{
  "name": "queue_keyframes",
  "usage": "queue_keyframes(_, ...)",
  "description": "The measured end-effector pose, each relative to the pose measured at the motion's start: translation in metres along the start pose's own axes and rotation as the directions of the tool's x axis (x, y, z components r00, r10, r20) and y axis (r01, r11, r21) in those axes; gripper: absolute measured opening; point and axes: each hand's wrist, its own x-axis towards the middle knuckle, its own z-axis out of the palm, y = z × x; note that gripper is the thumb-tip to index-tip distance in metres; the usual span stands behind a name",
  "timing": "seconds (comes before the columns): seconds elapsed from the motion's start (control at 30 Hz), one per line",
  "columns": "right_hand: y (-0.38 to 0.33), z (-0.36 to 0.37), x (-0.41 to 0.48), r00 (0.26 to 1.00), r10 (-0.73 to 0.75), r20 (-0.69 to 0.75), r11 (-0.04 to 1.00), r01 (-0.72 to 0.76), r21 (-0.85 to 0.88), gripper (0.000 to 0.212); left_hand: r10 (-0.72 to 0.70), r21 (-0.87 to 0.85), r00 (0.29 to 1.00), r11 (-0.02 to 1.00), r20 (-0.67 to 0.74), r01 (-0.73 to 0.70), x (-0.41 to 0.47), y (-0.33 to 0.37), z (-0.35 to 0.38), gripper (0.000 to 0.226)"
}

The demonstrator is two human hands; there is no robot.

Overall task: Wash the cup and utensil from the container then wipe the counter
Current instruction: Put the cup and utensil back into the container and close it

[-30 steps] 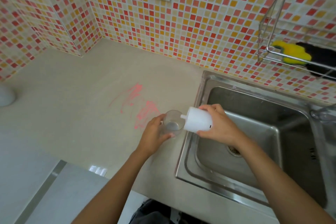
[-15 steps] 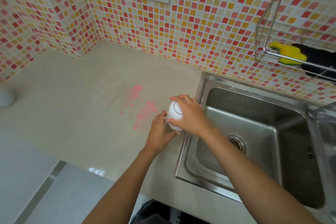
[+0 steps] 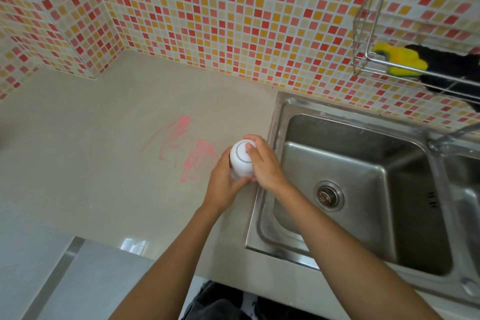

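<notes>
Bottle (image 3: 241,160) now upended over cup, clamped in right hand (image 3: 265,163); left hand (image 3: 223,184) grips cup; soaping underway

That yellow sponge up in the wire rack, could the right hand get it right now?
Probably not yet. The right hand is wrapped around the white container, together with the left hand. Nothing blocks the way to the yellow sponge in the wire rack, but the hand must let go first.
</notes>
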Motion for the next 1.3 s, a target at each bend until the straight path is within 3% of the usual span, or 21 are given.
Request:
queue_keyframes(0.27, 0.005, 0.003, 0.001, 0.999, -0.033, 0.002, 0.999, 0.033, -0.020, 0.036, -0.004, 0.014, 1.000, 1.000, 0.024, 0.004, -0.001, 0.001, 0.000, 0.081)
queue_keyframes(0.43, 0.003, -0.010, 0.002, 0.992, 0.015, 0.122, 1.000, -0.013, -0.014, 0.045, 0.011, 0.068, 0.990, 0.997, 0.138, -0.020, 0.001, 0.011, -0.010, 0.076)
queue_keyframes(0.5, 0.004, -0.023, -0.003, 1.000, 0.018, 0.008, 1.000, -0.018, 0.001, 0.052, 0.022, 0.101, 0.982, 0.994, 0.190, -0.042, 0.001, 0.011, -0.018, 0.079)
queue_keyframes(0.6, 0.013, -0.052, -0.020, 0.987, -0.040, -0.158, 0.989, 0.017, -0.145, 0.053, -0.038, 0.214, 0.995, 0.977, 0.092, 0.017, -0.004, 0.016, -0.030, 0.084)
queue_keyframes(0.73, 0.047, -0.086, -0.042, 0.993, -0.085, -0.079, 0.880, 0.038, -0.474, 0.065, 0.165, 0.324, 0.986, 0.934, -0.014, -0.152, -0.003, 0.046, -0.023, 0.079)
queue_keyframes(0.83, 0.069, -0.113, -0.053, 0.991, -0.069, -0.113, 0.809, -0.011, -0.588, 0.070, 0.295, 0.409, 0.954, 0.865, 0.056, -0.291, 0.005, 0.075, 0.005, 0.076)
queue_keyframes(1.1, 0.061, -0.212, -0.066, 0.920, -0.181, -0.347, 0.736, -0.107, -0.669, 0.068, 0.478, 0.563, 0.849, 0.647, 0.226, -0.514, 0.035, 0.151, 0.112, 0.076)
queue_keyframes(1.3, 0.021, -0.291, -0.054, 0.824, -0.383, -0.418, 0.727, -0.011, -0.686, 0.060, 0.601, 0.582, 0.758, 0.531, 0.254, -0.616, 0.078, 0.230, 0.166, 0.071)
